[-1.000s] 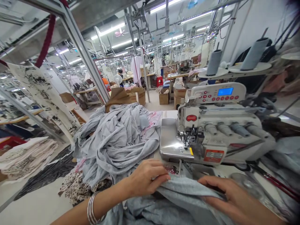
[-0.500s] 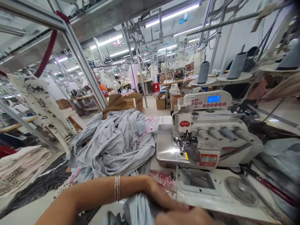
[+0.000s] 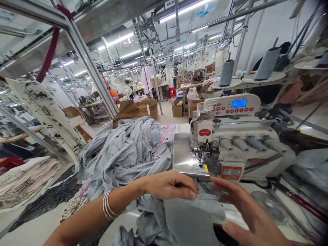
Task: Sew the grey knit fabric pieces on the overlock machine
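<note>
My left hand, with bangles on the wrist, has its fingers curled down on the top edge of a piece of grey cloth in front of the sewing machine. My right hand is beside the cloth's right end, thumb and fingers apart and somewhat blurred; no grip on the cloth shows. Just beyond both hands is the overlock sewing machine, with its shiny metal plate and needle area. A large heap of grey cloth lies left of the machine.
Grey thread cones stand on holders behind the machine. Red-handled scissors or a similar long tool lies at right. Folded printed cloth is at far left, near a metal frame post. Cardboard boxes stand behind the heap.
Both hands have risen from the bottom edge toward the machine. They were close together and are now apart, with the grey cloth spread below the left hand. The view has shifted slightly.
</note>
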A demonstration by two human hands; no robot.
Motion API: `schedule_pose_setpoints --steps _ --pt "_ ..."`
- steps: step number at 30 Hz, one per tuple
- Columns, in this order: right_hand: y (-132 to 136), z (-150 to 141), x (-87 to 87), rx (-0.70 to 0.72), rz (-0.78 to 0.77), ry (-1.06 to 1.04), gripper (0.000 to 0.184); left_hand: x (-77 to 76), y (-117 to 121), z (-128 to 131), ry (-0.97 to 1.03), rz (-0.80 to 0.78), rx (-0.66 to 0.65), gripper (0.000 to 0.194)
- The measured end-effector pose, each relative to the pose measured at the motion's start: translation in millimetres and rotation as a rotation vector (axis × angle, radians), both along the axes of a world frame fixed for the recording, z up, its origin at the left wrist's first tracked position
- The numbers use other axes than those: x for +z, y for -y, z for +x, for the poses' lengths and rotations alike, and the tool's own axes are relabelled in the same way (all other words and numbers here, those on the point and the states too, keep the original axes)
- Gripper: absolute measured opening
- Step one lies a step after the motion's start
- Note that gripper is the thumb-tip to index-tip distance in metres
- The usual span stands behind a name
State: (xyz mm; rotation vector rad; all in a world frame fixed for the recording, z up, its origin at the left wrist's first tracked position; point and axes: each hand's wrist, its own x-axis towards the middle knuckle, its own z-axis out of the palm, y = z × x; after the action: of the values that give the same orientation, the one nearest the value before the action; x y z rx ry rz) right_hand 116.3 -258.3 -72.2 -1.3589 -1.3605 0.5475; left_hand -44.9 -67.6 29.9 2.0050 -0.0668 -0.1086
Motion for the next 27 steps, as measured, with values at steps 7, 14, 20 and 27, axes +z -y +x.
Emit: schedule_pose_setpoints --steps 7,14,20,27 --pt "-20 -17 -12.7 0.015 -0.435 -0.795 0.046 -19.5 17 4 0.289 0.718 0.393 0.022" --pt "-13 -11 -21.7 -0.194 -0.492 -1.001 0.043 -144.4 94 -49 0.910 1.006 0.364 0.031" --pt "-14 -14 -5.4 -0.229 -0.445 -0.951 0.055 -164.8 127 -29 0.371 0.543 0.782 0.020" --pt "-15 -20 5.8 -0.261 -0.399 -0.905 0.054 -158.1 125 -7 0.160 0.448 0.838 0.006"
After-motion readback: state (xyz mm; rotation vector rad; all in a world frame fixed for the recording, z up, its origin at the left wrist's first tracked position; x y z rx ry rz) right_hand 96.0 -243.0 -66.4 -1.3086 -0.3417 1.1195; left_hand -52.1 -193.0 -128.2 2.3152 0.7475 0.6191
